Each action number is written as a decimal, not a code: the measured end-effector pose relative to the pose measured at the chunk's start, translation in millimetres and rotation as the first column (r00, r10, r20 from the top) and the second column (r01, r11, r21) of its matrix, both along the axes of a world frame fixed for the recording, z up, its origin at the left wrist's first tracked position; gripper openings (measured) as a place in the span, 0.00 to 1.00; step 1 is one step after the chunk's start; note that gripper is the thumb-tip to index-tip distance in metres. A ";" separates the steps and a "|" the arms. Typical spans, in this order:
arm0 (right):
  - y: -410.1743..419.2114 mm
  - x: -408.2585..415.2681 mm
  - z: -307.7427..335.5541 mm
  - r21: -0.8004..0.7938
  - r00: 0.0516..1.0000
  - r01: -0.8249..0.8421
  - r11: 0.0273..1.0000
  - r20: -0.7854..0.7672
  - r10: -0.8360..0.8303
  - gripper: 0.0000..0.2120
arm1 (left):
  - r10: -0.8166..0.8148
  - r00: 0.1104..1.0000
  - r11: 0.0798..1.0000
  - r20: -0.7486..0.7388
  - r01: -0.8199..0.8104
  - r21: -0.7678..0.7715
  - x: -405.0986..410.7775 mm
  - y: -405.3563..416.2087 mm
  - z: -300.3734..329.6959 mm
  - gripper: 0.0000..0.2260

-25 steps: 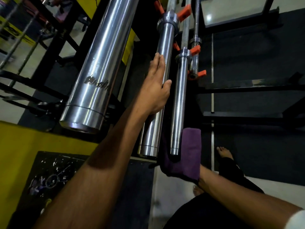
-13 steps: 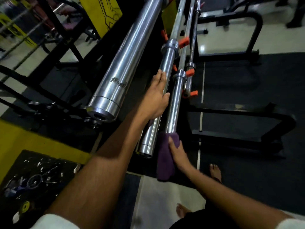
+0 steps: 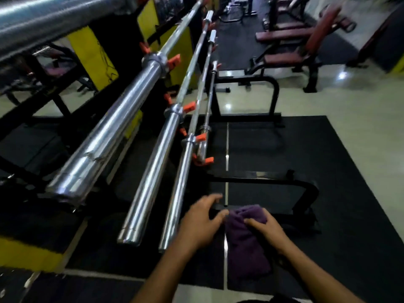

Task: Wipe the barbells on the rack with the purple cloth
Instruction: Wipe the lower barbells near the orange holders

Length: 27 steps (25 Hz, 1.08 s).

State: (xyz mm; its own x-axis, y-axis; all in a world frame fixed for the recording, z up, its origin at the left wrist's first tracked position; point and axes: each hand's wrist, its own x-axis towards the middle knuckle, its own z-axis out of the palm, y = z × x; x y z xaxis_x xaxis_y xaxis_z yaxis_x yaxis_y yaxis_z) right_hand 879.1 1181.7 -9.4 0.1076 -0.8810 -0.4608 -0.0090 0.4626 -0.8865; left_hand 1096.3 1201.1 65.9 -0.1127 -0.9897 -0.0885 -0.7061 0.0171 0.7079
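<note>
Purple cloth (image 3: pixel 246 239) hung bunched from right hand (image 3: pixel 265 229), fingers curled over its top, clear of the barbells (image 3: pixel 150 178) to its left; left hand (image 3: pixel 202 221), fingers spread, thumb touching the cloth's upper edge, above black floor mat (image 3: pixel 328 193).

A: Barbells?
B: Several barbells (image 3: pixel 153 171) lie side by side on the rack (image 3: pixel 258 182), sleeve ends nearest the viewer, shafts running away.

A: Cloth?
B: Cloth (image 3: pixel 247 241) right of the sleeve ends, apart from them, between left hand (image 3: pixel 200 224) and right hand (image 3: pixel 267 228).

A: Behind?
B: Benches (image 3: pixel 290 55) far right, beyond the rack.
</note>
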 end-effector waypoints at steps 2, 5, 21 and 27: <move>-7.2 -43.9 -1.3 0.027 0.983 0.159 0.987 0.087 -0.161 0.16 | -0.008 0.984 0.959 -0.177 0.058 0.278 -41.1 -0.3 -32.3 0.24; -1.7 -103.9 -0.8 0.046 0.923 0.344 0.938 0.165 -0.346 0.17 | -0.101 0.960 0.885 -0.263 0.207 0.417 -110.5 -13.3 -46.9 0.19; -7.2 -412.7 -20.0 -0.052 0.678 -0.243 0.969 -0.723 0.131 0.13 | -0.810 0.488 0.555 0.324 0.817 0.158 -432.6 -139.1 -92.7 0.15; -58.6 -488.2 -53.5 0.055 0.643 -0.076 0.996 -0.761 0.091 0.04 | -0.819 0.505 0.558 0.272 0.812 0.174 -514.1 -214.2 -146.8 0.24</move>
